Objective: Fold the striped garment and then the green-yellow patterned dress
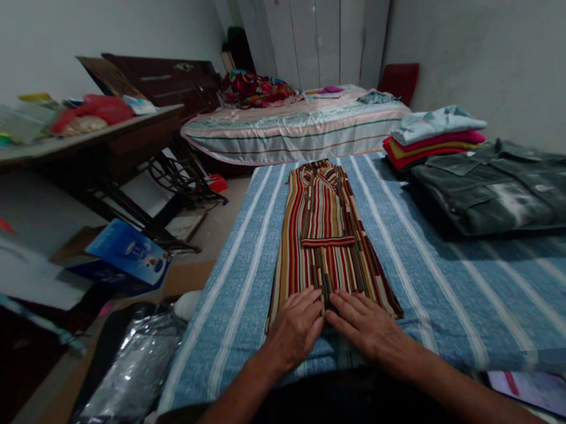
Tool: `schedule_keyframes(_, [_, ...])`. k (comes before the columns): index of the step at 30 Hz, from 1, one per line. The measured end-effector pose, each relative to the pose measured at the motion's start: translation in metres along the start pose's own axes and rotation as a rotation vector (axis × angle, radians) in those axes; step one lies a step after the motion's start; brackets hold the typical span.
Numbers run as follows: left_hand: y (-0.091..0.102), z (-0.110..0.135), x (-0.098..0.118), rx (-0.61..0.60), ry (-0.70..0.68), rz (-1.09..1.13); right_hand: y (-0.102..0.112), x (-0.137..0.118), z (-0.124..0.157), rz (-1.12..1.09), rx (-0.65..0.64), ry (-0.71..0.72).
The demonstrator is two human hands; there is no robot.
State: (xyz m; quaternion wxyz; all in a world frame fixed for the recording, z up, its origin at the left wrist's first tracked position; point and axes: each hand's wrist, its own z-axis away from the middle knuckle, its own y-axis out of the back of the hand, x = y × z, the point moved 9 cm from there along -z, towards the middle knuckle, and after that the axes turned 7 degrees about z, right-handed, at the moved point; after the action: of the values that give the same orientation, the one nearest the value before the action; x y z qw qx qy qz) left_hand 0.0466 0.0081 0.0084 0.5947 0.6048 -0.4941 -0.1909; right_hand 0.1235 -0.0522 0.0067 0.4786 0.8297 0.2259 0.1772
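Both the left hand (296, 325) and the right hand (367, 324) lie palm-down, fingers extended and apparently gripping nothing, on the near end of a long fabric garment striped in red, tan, cream and black (329, 211). It lies lengthwise on a blue, white-striped cloth (233, 268), a narrow red-and-dark fabric band (328, 242) crossing its middle. Flattening looks mostly done; the length is not yet doubled over. To the right, a dark grey-green jacket (481, 186) and a multicoloured clothing stack (437, 141) already sit folded.
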Motion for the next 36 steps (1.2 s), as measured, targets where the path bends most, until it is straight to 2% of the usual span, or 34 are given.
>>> schedule_keyframes(7, [-0.007,0.015,0.001,-0.012,0.000,0.014,-0.013,-0.006,-0.010,0.025,-0.095,0.014])
schedule_keyframes(15, [-0.010,0.012,0.001,-0.116,0.014,-0.010,-0.019,-0.005,-0.010,0.021,-0.076,-0.004])
schedule_keyframes(19, [-0.009,0.006,0.006,-0.172,0.003,-0.056,-0.026,0.005,-0.012,-0.037,-0.098,-0.058])
schedule_keyframes(29, [-0.001,-0.005,0.005,-0.201,0.018,0.065,-0.028,0.034,-0.025,-0.250,-0.337,-0.165])
schedule_keyframes(36, [0.000,-0.003,-0.001,-0.203,-0.013,0.129,-0.021,0.036,-0.028,-0.331,-0.336,-0.203])
